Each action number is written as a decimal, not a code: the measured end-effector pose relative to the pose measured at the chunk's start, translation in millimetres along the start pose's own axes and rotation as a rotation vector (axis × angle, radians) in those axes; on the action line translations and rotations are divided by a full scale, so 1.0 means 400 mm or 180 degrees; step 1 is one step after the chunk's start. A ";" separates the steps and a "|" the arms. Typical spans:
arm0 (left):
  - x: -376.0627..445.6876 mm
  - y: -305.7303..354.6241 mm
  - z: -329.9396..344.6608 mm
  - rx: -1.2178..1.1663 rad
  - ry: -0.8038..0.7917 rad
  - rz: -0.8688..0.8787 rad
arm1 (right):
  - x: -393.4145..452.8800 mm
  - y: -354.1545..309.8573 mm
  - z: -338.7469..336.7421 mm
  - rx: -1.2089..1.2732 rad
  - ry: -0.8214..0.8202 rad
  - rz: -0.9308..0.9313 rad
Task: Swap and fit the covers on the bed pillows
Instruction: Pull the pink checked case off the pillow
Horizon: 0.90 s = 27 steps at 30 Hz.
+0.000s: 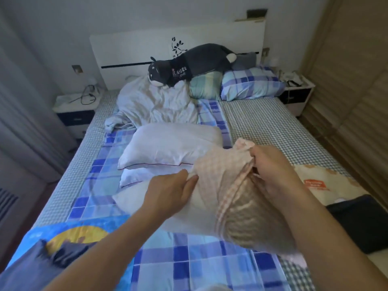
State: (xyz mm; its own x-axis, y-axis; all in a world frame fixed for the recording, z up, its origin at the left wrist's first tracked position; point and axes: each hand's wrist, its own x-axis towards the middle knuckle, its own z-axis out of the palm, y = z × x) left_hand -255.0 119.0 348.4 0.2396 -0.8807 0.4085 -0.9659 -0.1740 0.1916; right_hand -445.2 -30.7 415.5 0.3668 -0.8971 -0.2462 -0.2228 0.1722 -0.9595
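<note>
A pink checked pillow cover (218,171) lies partly over a pillow in front of me, its opening turned toward me. My left hand (168,192) pinches the cover's left edge. My right hand (273,164) grips the cover's right edge at the opening. The pillow (195,211) inside shows white on its left side and shiny beige (249,217) where it sticks out of the cover. Behind it two bare white pillows (172,145) are stacked on the bed.
A crumpled pale duvet (155,101) and a grey plush dog (189,66) lie near the headboard, beside a blue checked pillow (249,82). Nightstands (73,110) flank the bed. A dark cloth (361,221) and a printed blanket (321,183) lie at right.
</note>
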 end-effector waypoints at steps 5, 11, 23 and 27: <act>-0.075 -0.112 0.010 -0.0382 0.0290 -0.0769 | 0.032 0.376 -0.224 -0.0790 0.0706 0.1746; -0.206 -0.230 0.104 -0.0720 -0.0202 -0.1145 | 0.015 0.620 -0.214 -0.1493 0.0220 0.2141; -0.424 -0.187 0.132 -0.2112 -0.0815 -0.3006 | -0.028 0.564 0.157 -0.2346 -0.2011 0.0912; -0.457 -0.138 0.079 -0.2293 -0.0923 -0.2101 | 0.033 0.552 0.175 -0.1316 -0.1539 0.0868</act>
State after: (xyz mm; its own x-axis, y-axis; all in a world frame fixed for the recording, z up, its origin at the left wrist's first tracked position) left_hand -248.5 275.5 234.9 0.5781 -0.7943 -0.1867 -0.3382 -0.4415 0.8311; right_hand -426.2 23.8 190.9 0.5887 -0.5453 -0.5967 -0.6550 0.1107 -0.7475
